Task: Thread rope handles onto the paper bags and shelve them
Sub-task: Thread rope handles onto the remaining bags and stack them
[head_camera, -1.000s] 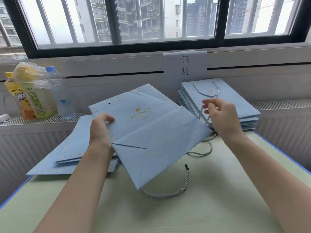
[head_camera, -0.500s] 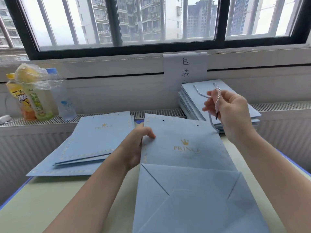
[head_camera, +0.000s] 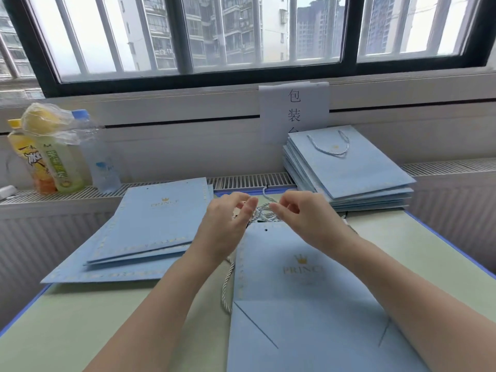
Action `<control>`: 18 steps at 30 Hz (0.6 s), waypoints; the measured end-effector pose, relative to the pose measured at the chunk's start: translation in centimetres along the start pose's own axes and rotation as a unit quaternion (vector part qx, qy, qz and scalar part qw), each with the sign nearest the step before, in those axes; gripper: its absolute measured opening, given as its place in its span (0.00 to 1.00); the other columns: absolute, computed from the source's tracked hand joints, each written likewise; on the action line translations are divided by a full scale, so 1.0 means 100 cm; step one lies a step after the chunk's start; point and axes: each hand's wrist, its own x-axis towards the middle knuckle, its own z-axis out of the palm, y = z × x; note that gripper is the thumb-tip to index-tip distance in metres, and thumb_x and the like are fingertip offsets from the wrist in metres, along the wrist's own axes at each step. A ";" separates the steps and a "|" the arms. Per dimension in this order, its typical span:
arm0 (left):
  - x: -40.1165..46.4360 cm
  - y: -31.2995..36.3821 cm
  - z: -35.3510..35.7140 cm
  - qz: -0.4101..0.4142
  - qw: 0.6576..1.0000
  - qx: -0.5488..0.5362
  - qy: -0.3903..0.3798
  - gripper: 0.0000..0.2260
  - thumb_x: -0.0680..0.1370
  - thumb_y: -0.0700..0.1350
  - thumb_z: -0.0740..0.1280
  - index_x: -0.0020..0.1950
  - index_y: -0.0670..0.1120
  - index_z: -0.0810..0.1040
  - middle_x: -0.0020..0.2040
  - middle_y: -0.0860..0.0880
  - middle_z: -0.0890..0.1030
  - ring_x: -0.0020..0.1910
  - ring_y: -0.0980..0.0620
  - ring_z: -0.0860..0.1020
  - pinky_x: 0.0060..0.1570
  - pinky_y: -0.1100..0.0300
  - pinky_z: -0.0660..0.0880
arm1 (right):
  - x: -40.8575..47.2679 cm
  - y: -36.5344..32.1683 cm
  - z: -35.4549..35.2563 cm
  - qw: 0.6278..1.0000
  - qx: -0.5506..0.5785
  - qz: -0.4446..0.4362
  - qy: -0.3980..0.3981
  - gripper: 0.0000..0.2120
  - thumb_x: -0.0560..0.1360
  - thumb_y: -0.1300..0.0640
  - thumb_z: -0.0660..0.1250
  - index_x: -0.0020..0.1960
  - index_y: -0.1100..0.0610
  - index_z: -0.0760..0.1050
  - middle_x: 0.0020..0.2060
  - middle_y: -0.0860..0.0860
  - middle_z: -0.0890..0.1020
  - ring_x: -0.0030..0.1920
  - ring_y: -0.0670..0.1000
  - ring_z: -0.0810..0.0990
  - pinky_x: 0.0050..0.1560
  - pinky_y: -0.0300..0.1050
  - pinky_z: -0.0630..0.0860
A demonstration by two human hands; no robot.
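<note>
One flat bag (head_camera: 303, 296) lies nearest on the table (head_camera: 80, 326); unthreaded stack (head_camera: 139, 232) left, finished stack (head_camera: 349, 173) behind right, bottles (head_camera: 53, 159) far left

A dark-framed barred window (head_camera: 241, 36) shows grey daylight and apartment towers, with a pale wall (head_camera: 188, 146) below it and a slatted radiator ledge (head_camera: 445, 166) beneath that.

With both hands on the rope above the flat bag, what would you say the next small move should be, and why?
Probably bring a rope end down to the punched hole and poke it through. Both the left hand and the right hand pinch the rope just above the bag, whose hole looks unthreaded.
</note>
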 end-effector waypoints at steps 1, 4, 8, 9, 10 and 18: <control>-0.001 0.005 0.001 -0.005 0.997 -0.059 -0.051 0.23 0.77 0.64 0.57 0.55 0.47 0.78 0.48 0.50 0.81 0.49 0.54 0.78 0.52 0.58 0.73 | -0.001 -0.001 0.001 1.000 -0.003 -0.008 -0.001 0.14 0.77 0.47 0.64 0.36 0.52 0.72 0.25 0.46 0.69 0.28 0.46 0.67 0.34 0.46 0.68; -0.004 0.003 0.010 0.001 0.991 -0.048 -0.121 0.09 0.77 0.53 0.66 0.52 0.50 0.78 0.46 0.50 0.82 0.46 0.57 0.80 0.50 0.59 0.75 | 0.000 -0.001 0.003 0.999 0.038 -0.023 0.011 0.13 0.77 0.48 0.64 0.38 0.55 0.74 0.23 0.46 0.67 0.26 0.46 0.63 0.32 0.45 0.64; -0.007 0.002 0.014 0.012 0.994 -0.028 -0.108 0.05 0.78 0.43 0.66 0.43 0.48 0.78 0.41 0.52 0.81 0.43 0.56 0.78 0.44 0.63 0.70 | 0.004 0.000 -0.002 0.989 0.145 -0.021 0.029 0.11 0.78 0.52 0.64 0.38 0.54 0.77 0.24 0.47 0.69 0.26 0.47 0.65 0.31 0.45 0.67; -0.007 0.005 0.012 0.009 0.993 -0.045 -0.110 0.05 0.78 0.44 0.66 0.43 0.48 0.79 0.41 0.53 0.81 0.43 0.58 0.77 0.44 0.65 0.69 | 0.004 0.000 -0.004 0.985 0.169 -0.021 0.028 0.11 0.78 0.53 0.64 0.38 0.54 0.77 0.24 0.49 0.69 0.26 0.47 0.66 0.31 0.45 0.67; -0.008 0.008 0.011 0.005 0.991 -0.064 -0.119 0.04 0.78 0.46 0.66 0.45 0.48 0.79 0.42 0.53 0.81 0.43 0.59 0.77 0.44 0.67 0.70 | 0.004 0.000 -0.004 0.982 0.187 -0.021 0.022 0.11 0.78 0.54 0.64 0.38 0.53 0.77 0.24 0.50 0.70 0.26 0.47 0.67 0.31 0.44 0.67; -0.011 0.021 -0.003 -0.071 0.963 -0.230 -0.124 0.13 0.80 0.52 0.59 0.51 0.45 0.79 0.36 0.50 0.83 0.36 0.53 0.81 0.39 0.62 0.72 | 0.003 0.000 -0.003 0.989 0.136 -0.047 0.024 0.04 0.78 0.57 0.65 0.45 0.52 0.77 0.26 0.48 0.76 0.25 0.44 0.72 0.32 0.39 0.72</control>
